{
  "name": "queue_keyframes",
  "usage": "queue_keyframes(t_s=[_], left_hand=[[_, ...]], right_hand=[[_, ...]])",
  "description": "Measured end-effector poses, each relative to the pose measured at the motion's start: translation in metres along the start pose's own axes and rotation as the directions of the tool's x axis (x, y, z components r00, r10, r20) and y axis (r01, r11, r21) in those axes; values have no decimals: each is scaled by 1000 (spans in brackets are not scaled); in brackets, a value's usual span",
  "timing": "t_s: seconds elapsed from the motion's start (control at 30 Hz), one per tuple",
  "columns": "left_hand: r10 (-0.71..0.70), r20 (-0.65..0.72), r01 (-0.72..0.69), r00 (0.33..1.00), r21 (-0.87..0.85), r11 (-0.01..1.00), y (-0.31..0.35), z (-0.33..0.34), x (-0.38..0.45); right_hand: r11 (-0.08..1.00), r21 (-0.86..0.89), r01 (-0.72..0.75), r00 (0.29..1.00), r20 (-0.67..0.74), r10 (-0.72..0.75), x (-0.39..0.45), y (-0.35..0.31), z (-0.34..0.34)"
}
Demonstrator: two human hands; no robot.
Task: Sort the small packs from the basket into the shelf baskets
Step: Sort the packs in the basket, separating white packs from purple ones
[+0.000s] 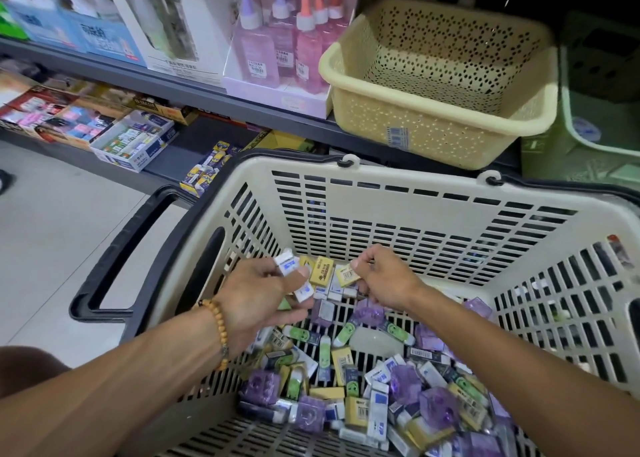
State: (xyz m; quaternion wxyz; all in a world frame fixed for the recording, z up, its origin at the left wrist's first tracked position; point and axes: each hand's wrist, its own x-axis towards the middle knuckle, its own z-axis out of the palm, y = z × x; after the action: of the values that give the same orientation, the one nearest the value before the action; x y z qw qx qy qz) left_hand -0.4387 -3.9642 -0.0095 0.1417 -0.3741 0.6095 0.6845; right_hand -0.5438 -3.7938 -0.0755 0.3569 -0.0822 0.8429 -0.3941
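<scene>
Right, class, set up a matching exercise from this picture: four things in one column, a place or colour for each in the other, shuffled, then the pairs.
Things:
1. yellow pack
2. white and blue packs
3. cream basket
4. bead bracelet

Descriptions:
A. on the left wrist
B. pinched in the right hand
C. on the shelf, nothing visible inside
D. held in the left hand

Pairs: 1-B, 2-D, 3-C, 4-A
</scene>
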Motion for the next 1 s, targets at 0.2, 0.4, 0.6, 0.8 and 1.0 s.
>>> queue_keyframes(t_s=[0.2, 0.4, 0.6, 0.8, 1.0], left_hand=[[-8, -23, 9, 1000, 62, 998, 0, 0, 3], [-53, 54, 47, 997, 116, 992, 3, 7, 10], [-87, 218, 32, 972, 243, 970, 6, 21, 9], [-157, 263, 125, 952, 132, 983, 9, 22, 9], [-44, 264, -82, 964, 449, 890, 9, 22, 6]], right_hand=[[999, -48, -21, 998, -54, 18, 18, 8, 15], [993, 115, 9, 995, -102, 3, 7, 1, 6], [974, 178, 142, 973, 153, -170, -19, -20, 2], [925, 372, -77, 993, -56, 105, -14, 10, -23], [910, 381, -163, 964, -137, 230, 1, 31, -19]])
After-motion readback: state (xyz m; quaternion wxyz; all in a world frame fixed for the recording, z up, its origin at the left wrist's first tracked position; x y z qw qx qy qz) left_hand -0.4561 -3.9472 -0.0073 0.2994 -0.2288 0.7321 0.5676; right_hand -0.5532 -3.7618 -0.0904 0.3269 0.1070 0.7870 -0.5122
